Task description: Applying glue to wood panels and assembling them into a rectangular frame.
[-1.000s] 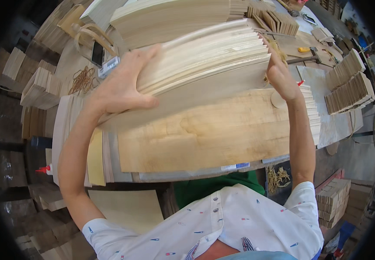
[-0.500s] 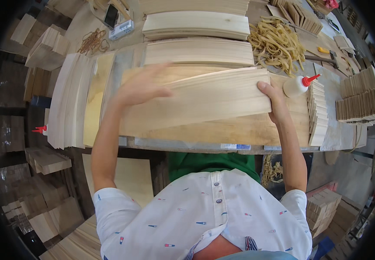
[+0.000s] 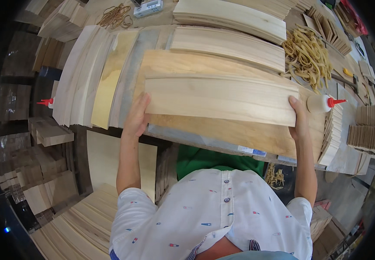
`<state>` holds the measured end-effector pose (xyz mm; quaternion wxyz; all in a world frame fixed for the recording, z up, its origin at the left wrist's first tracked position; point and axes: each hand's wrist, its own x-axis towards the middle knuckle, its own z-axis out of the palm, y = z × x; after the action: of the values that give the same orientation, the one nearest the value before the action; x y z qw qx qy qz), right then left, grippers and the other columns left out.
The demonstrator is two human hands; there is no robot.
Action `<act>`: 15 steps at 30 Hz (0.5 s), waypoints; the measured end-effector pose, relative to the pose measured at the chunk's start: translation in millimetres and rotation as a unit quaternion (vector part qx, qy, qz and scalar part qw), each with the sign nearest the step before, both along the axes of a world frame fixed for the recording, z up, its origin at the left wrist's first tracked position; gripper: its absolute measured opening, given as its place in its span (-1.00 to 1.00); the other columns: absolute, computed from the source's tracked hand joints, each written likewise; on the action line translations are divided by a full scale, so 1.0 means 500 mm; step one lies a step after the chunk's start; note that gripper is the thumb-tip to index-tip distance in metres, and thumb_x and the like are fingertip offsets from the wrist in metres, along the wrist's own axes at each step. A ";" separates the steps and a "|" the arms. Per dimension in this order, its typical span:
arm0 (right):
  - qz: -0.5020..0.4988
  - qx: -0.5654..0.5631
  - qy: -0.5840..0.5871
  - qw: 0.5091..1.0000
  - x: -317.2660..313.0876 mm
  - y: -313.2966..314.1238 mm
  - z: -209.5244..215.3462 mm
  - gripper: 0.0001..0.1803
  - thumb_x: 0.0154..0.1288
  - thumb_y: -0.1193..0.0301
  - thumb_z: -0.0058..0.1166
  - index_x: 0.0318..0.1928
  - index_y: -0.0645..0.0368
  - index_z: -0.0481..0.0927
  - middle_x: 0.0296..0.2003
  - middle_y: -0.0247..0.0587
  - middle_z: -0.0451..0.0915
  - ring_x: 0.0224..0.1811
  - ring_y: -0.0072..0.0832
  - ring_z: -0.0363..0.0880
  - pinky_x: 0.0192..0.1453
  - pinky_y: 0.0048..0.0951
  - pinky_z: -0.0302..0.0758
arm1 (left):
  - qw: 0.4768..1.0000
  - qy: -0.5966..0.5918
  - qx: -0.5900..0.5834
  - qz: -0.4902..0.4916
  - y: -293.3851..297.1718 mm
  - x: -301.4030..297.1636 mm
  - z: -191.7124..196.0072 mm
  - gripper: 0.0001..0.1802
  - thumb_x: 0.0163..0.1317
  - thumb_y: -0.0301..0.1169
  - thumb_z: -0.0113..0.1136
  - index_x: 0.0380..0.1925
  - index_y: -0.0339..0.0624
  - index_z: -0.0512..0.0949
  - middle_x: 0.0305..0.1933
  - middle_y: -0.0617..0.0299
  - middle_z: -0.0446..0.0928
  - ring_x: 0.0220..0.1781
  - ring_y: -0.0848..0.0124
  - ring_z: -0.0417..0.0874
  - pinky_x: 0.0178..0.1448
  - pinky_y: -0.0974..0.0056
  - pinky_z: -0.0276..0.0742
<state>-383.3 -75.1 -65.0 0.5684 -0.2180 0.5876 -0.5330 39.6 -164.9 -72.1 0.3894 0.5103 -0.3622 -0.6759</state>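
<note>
A long pale wooden board [image 3: 220, 99] spans between my two hands above a larger wooden sheet [image 3: 196, 125] on the bench. My left hand [image 3: 139, 113] grips its left end, with the fingers partly hidden at the edge. At the opposite end, my right hand [image 3: 298, 116] holds the board with the thumb on top and the fingers underneath. A white glue bottle with a red nozzle [image 3: 318, 104] lies just beyond my right hand. Whether the board is one piece or several thin ones together, I cannot tell.
Behind the board lie stacked long boards [image 3: 226, 47]. Rubber bands [image 3: 309, 56] are heaped at the back right, near a hammer [image 3: 345, 80]. Small slats [image 3: 331, 130] line the right side. Tall thin boards [image 3: 76, 78] and a yellowish panel [image 3: 114, 78] lie left. Another glue bottle [image 3: 50, 102] stands at far left.
My left hand has come down from above the board and taken its left end. The board now lies flatter and squarer between both hands. The whole view has turned and shifted.
</note>
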 end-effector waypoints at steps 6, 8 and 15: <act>-0.031 -0.008 -0.025 0.999 -0.014 -0.023 0.000 -0.30 0.22 0.08 0.11 0.21 0.31 0.29 0.11 -0.11 0.44 0.16 -0.41 0.40 0.29 -0.39 0.27 | 0.997 0.016 -0.043 0.064 -0.060 -0.024 0.009 -0.52 0.32 -0.23 0.06 0.16 -0.23 0.34 0.10 0.23 0.46 0.12 0.46 0.45 0.15 0.28 0.37; -0.038 -0.026 -0.019 0.999 -0.028 -0.069 0.015 -0.30 0.22 0.06 0.11 0.21 0.28 0.31 0.11 -0.15 0.44 0.16 -0.44 0.39 0.29 -0.41 0.26 | 0.998 0.004 -0.048 0.050 -0.138 -0.036 0.016 -0.53 0.29 -0.20 0.10 0.13 -0.18 0.37 0.04 0.27 0.49 0.05 0.49 0.47 0.06 0.30 0.39; -0.036 -0.020 0.039 0.998 -0.066 -0.246 0.070 -0.26 0.14 -0.05 0.16 0.19 0.21 0.36 0.07 -0.18 0.46 0.10 -0.44 0.40 0.21 -0.37 0.29 | 0.998 -0.023 -0.030 -0.046 -0.373 -0.103 0.052 -0.51 0.19 -0.04 0.20 0.03 -0.05 0.44 -0.09 0.34 0.52 -0.08 0.52 0.49 -0.07 0.33 0.38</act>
<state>-416.3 -198.2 -30.0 0.5211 -0.2291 0.6061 -0.5556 -11.8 -351.3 -45.9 0.3644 0.4961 -0.4142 -0.6705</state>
